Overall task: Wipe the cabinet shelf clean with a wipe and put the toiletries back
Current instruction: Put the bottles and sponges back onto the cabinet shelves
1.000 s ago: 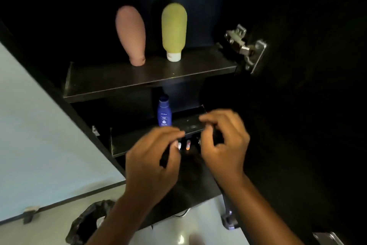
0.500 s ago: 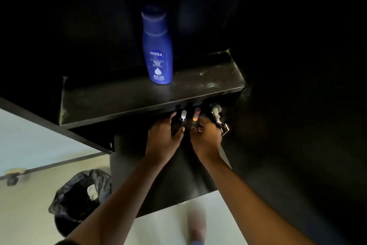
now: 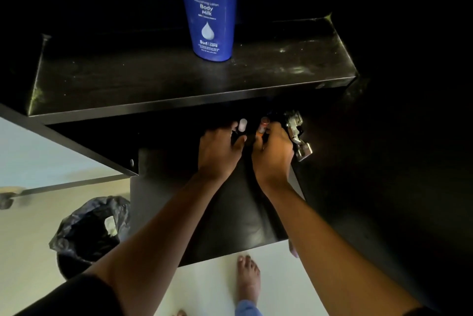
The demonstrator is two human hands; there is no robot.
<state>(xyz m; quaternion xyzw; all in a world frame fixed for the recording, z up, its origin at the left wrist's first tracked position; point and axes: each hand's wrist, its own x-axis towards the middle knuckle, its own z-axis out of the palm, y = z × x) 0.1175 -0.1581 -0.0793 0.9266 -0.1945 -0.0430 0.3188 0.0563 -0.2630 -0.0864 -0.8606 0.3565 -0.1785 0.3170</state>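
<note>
Both hands (image 3: 245,149) gripping small upright tubes (image 3: 242,125), lotion bottle (image 3: 207,8) standing vertical on shelf (image 3: 128,80)

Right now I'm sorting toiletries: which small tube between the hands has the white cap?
The small tube by the left hand; the one at the right hand looks reddish.

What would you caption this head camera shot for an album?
Both hands, left hand and right hand, handle small items below the shelf holding a blue lotion bottle.

Both hands, left hand (image 3: 220,148) and right hand (image 3: 272,149), grip small dark items under a black shelf (image 3: 153,85). Above them stands a blue lotion bottle (image 3: 208,8).
</note>
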